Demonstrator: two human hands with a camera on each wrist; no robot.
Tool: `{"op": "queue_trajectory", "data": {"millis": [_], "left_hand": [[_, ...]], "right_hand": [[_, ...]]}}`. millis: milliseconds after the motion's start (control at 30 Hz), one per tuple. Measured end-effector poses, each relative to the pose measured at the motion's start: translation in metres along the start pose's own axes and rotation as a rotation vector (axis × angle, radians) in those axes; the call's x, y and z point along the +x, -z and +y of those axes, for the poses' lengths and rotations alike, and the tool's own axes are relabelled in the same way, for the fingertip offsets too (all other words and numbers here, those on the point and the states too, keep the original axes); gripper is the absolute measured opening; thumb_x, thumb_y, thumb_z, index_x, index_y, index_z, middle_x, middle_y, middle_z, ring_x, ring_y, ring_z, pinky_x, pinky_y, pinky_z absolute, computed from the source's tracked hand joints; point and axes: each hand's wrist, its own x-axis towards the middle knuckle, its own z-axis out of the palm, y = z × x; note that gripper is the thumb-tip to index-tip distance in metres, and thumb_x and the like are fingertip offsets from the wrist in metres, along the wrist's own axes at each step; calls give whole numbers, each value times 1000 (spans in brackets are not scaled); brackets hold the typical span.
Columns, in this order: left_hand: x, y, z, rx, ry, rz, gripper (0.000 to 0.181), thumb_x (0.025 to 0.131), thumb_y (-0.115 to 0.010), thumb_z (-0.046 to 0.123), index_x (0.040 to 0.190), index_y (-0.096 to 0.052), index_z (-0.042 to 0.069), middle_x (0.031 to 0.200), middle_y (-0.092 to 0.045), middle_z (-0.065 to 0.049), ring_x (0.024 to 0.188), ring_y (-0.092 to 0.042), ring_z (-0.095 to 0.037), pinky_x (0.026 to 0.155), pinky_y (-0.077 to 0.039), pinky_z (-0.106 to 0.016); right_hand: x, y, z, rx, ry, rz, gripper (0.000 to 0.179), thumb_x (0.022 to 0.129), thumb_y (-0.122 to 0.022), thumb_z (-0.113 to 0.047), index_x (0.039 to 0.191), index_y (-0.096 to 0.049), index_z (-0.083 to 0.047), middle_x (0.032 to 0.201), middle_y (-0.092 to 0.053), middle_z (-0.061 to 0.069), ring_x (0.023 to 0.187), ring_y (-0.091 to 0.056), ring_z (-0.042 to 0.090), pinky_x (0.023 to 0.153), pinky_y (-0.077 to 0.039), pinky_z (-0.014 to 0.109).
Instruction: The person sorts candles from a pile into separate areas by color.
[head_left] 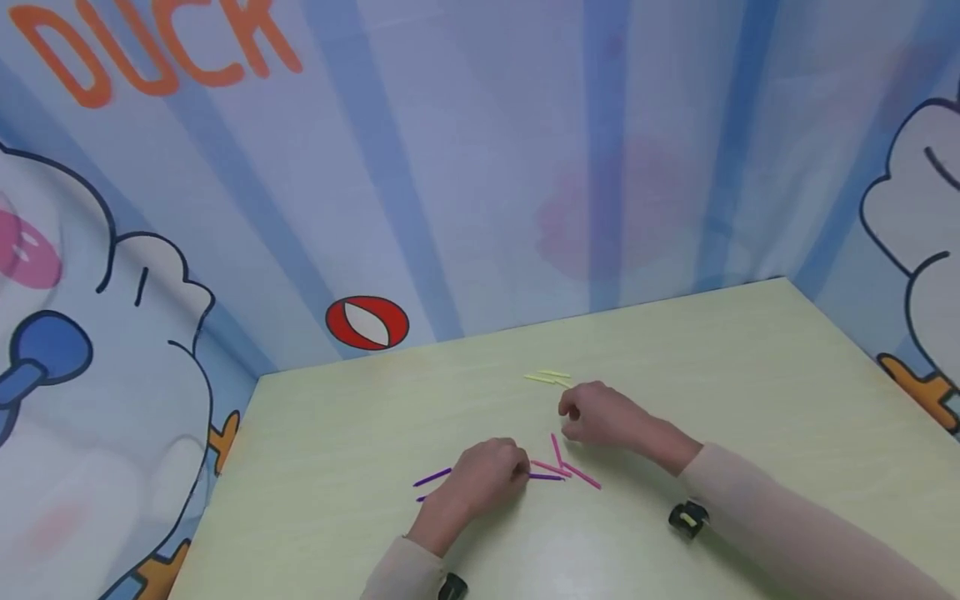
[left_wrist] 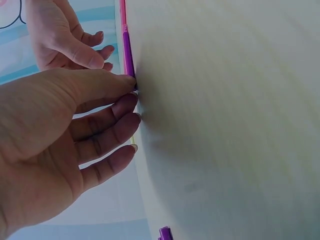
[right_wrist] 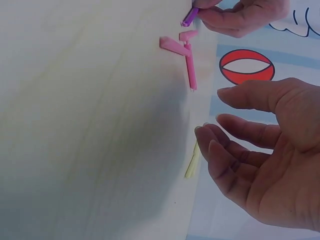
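My left hand (head_left: 487, 475) pinches one end of a thin purple stick (left_wrist: 129, 55) between thumb and forefinger, low over the tabletop. Two more purple sticks (head_left: 432, 477) lie to the left of that hand, one partly hidden by it. Several pink sticks (head_left: 583, 476) lie in a loose cluster just right of the held stick, some overlapping. My right hand (head_left: 606, 417) hovers past the pink cluster, its fingers loosely bent and apart; in the right wrist view nothing is between them. Thin yellow sticks (head_left: 542, 379) lie close together beyond this hand.
A pale yellow-green table (head_left: 345, 433) carries all the sticks. Its far edge meets a blue striped backdrop (head_left: 495, 183) printed with cartoon figures and a red ball shape. Dark wrist-worn devices (head_left: 687, 518) sit under both sleeves.
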Motion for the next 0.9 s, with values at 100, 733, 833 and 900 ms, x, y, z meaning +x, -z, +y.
{"op": "queue_trajectory", "data": {"millis": [100,733,833,900], "left_hand": [[-3,-3,-2,-1,8,4,6,90,-72,11,92,-78,12,81,-63,6,77,-59,-8,72,-51,-23],[2,0,2,-5,-21,4,6,89,-72,10,92,-78,10,80,-64,4,76,-59,-9,72,-51,-24],[2,-1,1,-1,-19,10,6,89,-72,10,91,-78,11,80,-64,5,76,-59,-8,71,-51,-23],[2,-1,1,0,-21,15,6,90,-72,10,91,-78,11,80,-64,5,75,-58,-8,71,-51,-23]], "right_hand": [[0,-5,-3,-11,-1,-17,21,82,-72,-6,102,-72,1,85,-62,3,75,-52,15,71,-49,33],[-20,-11,-11,-13,-100,-85,40,77,-81,-10,113,-66,1,90,-61,4,84,-55,18,80,-50,38],[-22,-12,-13,-18,-102,-89,43,75,-83,-11,112,-66,2,90,-61,5,83,-55,18,78,-50,38],[-24,-11,-16,-20,-107,-93,45,74,-84,-11,113,-66,2,90,-61,6,81,-54,18,77,-50,39]]}}
